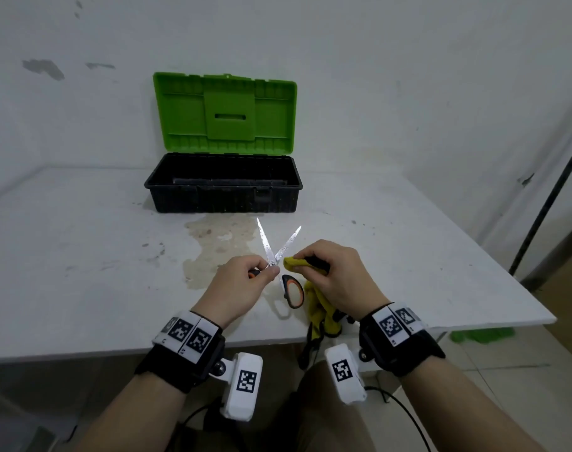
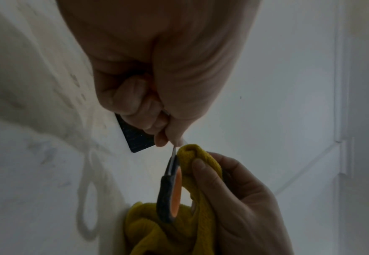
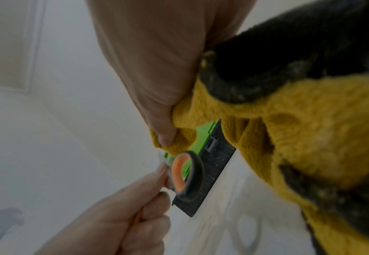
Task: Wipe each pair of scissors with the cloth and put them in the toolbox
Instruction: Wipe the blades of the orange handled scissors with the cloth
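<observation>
A toolbox [image 1: 222,184] stands at the back of the white table [image 1: 82,256], its black ribbed tub open and its green plastic lid [image 1: 224,114] tipped up against the stained wall; nothing lies between it and the hands except a pale brown stain [image 1: 213,246] on the tabletop. Just in front of that stain the left hand [image 1: 235,288] pinches a pair of scissors [image 1: 271,252] near the pivot, one handle tucked into its curled fingers. The thin metal blades are spread in a V pointing toward the toolbox, and the free handle loop [image 1: 293,290], black outside and orange inside, hangs below. The right hand [image 1: 337,275] grips a bunched yellow cloth [image 1: 317,305], knitted and fuzzy with darker patches, pressing a fold of it against the right-hand blade beside the pivot. The rest of the cloth trails down to the table's near edge.
</observation>
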Tool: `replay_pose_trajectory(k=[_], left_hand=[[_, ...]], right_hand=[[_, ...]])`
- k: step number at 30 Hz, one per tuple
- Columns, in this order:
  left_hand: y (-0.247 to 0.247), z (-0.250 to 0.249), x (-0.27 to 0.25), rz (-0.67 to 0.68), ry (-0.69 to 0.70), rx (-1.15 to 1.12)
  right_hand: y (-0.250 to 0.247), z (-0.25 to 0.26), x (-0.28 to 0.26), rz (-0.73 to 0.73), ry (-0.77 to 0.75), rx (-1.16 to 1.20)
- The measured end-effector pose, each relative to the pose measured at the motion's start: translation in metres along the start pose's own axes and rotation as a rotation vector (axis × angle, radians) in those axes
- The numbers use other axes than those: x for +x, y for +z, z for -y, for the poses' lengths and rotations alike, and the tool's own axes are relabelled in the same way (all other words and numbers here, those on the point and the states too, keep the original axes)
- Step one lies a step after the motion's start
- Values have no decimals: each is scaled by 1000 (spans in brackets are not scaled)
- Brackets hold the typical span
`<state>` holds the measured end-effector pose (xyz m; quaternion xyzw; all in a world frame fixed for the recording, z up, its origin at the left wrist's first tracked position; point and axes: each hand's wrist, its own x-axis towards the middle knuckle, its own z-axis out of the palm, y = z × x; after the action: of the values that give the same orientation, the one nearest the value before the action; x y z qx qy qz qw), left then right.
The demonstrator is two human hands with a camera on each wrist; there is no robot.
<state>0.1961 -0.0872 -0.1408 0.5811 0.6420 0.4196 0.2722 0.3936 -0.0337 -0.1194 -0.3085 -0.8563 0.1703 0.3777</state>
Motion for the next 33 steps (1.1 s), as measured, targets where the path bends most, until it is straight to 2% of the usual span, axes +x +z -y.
replay_pose_trajectory(k=[4,11,15,20,22,27,30,33], left_hand=[[-1,-6,4,7,50,38],[4,-4,3,62,20,-2],[5,-4,2,77,8,-15],[8,-5,0,108,-48,-47],[10,-5,0,108,-65,-61],[11,-6,2,106,-38,-39],[8,-6,2,105,7,23],[5,-5,1,94,23,73]], right_hand=[[9,2,5,-24,-68,-89],[18,-4,3,12,-100,-181],[15,-10,8,-8,-24,-199],[0,-27,20,-147,213,-222],[0,-23,18,-144,176,-208],[15,-2,3,41,57,-157],[16,-8,8,8,64,-180],[6,-20,21,-104,165,-227]])
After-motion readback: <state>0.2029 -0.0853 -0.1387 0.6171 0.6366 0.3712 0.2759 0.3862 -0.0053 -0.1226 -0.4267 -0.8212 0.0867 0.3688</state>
